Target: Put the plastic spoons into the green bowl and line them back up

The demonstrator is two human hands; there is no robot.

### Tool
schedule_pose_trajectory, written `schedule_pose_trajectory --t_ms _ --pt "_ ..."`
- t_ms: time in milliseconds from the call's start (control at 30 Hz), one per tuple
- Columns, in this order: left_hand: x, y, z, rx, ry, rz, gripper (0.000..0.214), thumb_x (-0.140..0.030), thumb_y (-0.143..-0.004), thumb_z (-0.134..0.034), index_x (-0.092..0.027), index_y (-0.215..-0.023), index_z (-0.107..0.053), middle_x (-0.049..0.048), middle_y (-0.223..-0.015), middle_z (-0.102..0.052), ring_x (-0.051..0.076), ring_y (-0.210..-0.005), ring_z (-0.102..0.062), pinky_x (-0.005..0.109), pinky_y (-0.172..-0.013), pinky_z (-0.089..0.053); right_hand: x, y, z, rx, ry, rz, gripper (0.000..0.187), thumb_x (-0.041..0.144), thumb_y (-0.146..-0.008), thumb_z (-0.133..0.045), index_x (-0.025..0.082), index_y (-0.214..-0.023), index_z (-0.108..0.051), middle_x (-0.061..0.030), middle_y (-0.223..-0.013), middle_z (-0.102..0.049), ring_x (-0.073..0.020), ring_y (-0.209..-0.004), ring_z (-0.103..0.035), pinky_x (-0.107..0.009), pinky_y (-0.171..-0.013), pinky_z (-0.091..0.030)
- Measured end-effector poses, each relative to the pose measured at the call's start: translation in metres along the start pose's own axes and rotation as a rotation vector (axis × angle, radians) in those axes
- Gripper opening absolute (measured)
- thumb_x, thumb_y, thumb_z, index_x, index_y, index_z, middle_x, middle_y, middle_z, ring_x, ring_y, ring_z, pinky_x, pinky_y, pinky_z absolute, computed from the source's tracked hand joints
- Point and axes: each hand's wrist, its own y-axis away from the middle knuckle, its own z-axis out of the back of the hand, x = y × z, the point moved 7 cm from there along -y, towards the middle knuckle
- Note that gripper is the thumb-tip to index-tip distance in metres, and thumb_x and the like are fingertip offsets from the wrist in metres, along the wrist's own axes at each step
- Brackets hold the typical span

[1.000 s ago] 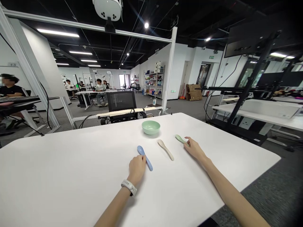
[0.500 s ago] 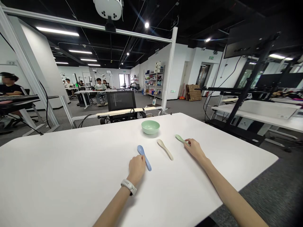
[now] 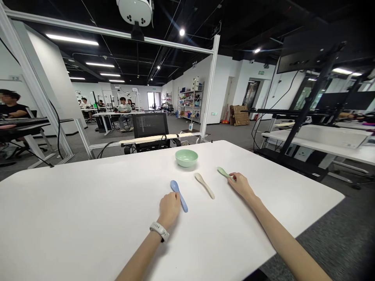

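Note:
My left hand (image 3: pixel 169 206) is closed at the handle of a blue spoon (image 3: pixel 183 203), which lies slanted on the table with its bowl pointing away. The fingertips are hidden behind the back of this hand, and a pale wristband circles the wrist. To the right, my right hand (image 3: pixel 239 183) pinches the handle of a light green spoon (image 3: pixel 223 172) lying on the tabletop. Between the two hands rests a beige spoon (image 3: pixel 205 186), touched by neither. Beyond the spoons stands a green bowl (image 3: pixel 186 158), upright.
The white table (image 3: pixel 88 218) has rounded corners and ends at the right edge. A metal frame (image 3: pixel 210 89) rises behind it, with a black chair (image 3: pixel 150 125) beyond. People sit at desks in the back left. A dark stand (image 3: pixel 299 105) is at the right.

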Motion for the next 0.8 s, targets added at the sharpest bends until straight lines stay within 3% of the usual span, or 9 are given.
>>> schedule_pose_trajectory --t_ms 333,800 --pt "-0.0010 0.0007 0.0013 -0.001 -0.009 0.008 0.063 -0.038 -0.108 -0.025 -0.015 -0.103 -0.083 0.0179 -0.109 -0.084 0.030 -0.103 -0.077 0.039 -0.087 -0.047 -0.0062 -0.0030 -0.0059 0.025 0.034 0.021 0.038 0.038 -0.087 -0.053 0.011 -0.102 -0.076 -0.0139 -0.091 -0.072 -0.0248 -0.082 -0.063 -0.036 -0.082 -0.051" --pt "-0.0061 0.0066 0.0066 -0.018 -0.021 -0.003 0.062 -0.038 -0.110 -0.025 -0.013 -0.101 -0.081 0.0173 -0.106 -0.084 0.027 -0.098 -0.077 0.036 -0.083 -0.047 -0.0053 -0.0037 -0.0036 0.008 0.028 0.025 0.035 0.041 -0.088 -0.060 0.012 -0.094 -0.078 -0.0134 -0.090 -0.073 -0.0246 -0.080 -0.065 -0.034 -0.080 -0.050"
